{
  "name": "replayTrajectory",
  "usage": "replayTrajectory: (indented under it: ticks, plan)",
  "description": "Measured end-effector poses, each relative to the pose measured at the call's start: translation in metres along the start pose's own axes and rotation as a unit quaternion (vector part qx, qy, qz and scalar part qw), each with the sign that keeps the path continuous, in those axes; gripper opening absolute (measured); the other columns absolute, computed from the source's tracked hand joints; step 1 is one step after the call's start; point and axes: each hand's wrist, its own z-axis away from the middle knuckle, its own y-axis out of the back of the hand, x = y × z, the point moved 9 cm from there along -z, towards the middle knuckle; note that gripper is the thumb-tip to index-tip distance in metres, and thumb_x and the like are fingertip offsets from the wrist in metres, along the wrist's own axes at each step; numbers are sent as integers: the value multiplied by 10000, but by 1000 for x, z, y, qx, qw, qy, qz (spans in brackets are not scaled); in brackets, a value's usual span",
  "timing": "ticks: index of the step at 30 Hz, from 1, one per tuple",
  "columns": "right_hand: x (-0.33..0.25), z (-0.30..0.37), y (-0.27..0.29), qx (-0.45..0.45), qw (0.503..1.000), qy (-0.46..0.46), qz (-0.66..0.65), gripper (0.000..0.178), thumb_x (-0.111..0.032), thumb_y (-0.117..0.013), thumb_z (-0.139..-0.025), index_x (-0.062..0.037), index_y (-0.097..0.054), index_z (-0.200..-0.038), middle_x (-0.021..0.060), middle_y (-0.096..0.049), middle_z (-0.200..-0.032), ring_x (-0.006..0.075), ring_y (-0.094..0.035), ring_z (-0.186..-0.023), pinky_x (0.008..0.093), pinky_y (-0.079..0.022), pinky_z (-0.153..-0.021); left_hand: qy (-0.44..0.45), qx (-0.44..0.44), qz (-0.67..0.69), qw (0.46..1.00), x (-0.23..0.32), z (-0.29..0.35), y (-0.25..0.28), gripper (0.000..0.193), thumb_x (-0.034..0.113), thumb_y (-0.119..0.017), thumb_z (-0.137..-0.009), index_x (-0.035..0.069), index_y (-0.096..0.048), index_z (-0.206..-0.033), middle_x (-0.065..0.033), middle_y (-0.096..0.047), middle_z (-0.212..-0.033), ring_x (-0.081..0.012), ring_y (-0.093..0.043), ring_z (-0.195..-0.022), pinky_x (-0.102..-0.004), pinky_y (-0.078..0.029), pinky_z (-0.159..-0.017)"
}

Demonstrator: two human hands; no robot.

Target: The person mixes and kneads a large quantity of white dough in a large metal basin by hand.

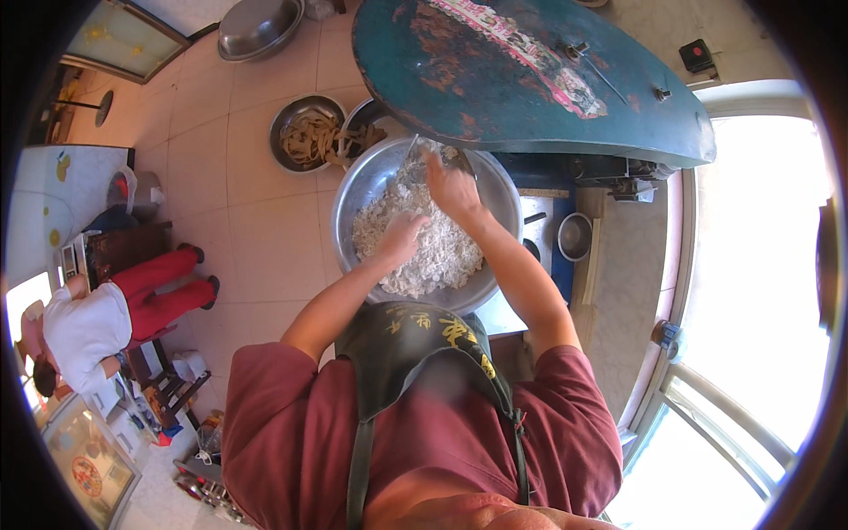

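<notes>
A wide metal basin point(505, 199) holds crumbly, floury dough point(433, 256) in front of me. My left hand point(403, 237) is at the left part of the dough, its fingertips down against the crumbs and partly hidden. Farther off, my right hand point(454, 189) reaches over the basin's far side with fingers stretched out. It is beside a shiny metal piece point(456, 159) dusted with flour; whether the hand touches this piece I cannot tell. The large green machine cover point(530, 79), worn and paint-chipped, overhangs the basin's far rim.
Left of the basin, a metal bowl point(281, 146) holds flat dough strips point(309, 137). A small metal bowl point(575, 237) sits to the right. A large overturned metal basin point(259, 28) is farther back. Another person point(93, 322) in a white top and red trousers is at the left.
</notes>
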Motion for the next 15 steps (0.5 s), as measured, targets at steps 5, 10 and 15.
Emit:
replayTrajectory:
  ticks: [5, 10, 15]
  plan:
    - [-3, 9, 24, 22, 1000, -11, -20, 493, -176, -438, -984, -113, -329, -1461, 220, -664, -680, 414, -664, -635, 527, -525, -573, -4, 36, 19, 999, 13, 1, 24, 406, -112, -587, -715, 56, -549, -1082, -175, -561, -1071, -394, -545, -1068, -477, -439, -897]
    - [-12, 2, -2, -32, 999, -3, -9, 499, -169, -444, -976, -87, -322, -1453, 229, -679, -725, 406, -676, -655, 512, -526, -562, 10, 31, 62, 998, 17, -7, 12, 472, -107, -610, -773, 62, -503, -1200, -163, -573, -1155, -381, -583, -1097, -452, -489, -894]
    - [-6, -5, 26, 16, 1000, -21, -13, 472, -164, -403, -986, -157, -323, -1451, 259, -672, -760, 442, -664, -670, 543, -516, -580, 65, 27, 98, 993, -9, -2, -1, 405, 19, -655, -868, 45, -479, -1232, -235, -618, -1174, -416, -623, -1042, -471, -505, -849]
